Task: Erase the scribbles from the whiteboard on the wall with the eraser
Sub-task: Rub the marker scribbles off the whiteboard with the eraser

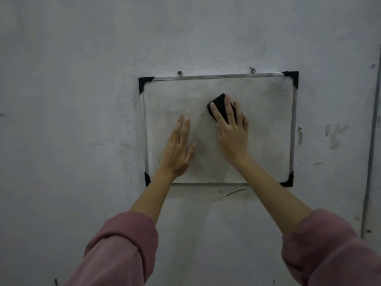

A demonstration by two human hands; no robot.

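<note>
while the eraser (219, 106) lies pressed flat against the whiteboard (266, 129), its long axis runs on a slant, one end pointing up toward the board's top edge and a little left, the other hidden under the right hand (232, 129); it sits just above the board's centre, slightly toward the right half, well apart from every corner

the whiteboard hangs on a rough grey wall (82, 100), wider than tall, with a thin metal frame and black corner caps (291, 78). two small fixings (252, 69) sit on the wall just above the top edge. its surface looks smudged and grey, with no clear scribbles that can be made out in the dim light. a short dark mark (235, 191) shows on the wall just below the bottom edge, and pale scuffs (335, 135) lie to the right of the board. a thin vertical strip (372, 141) runs down the wall near the right side

the right hand's fingers are straight and slightly spread, laid over the eraser and pressing it to the board. the left hand (178, 149) holds nothing; its fingers are straight and close together, thumb out to the side, palm toward the board's lower left part, though contact cannot be told. both forearms come out of pink sleeves (123, 250)
</note>
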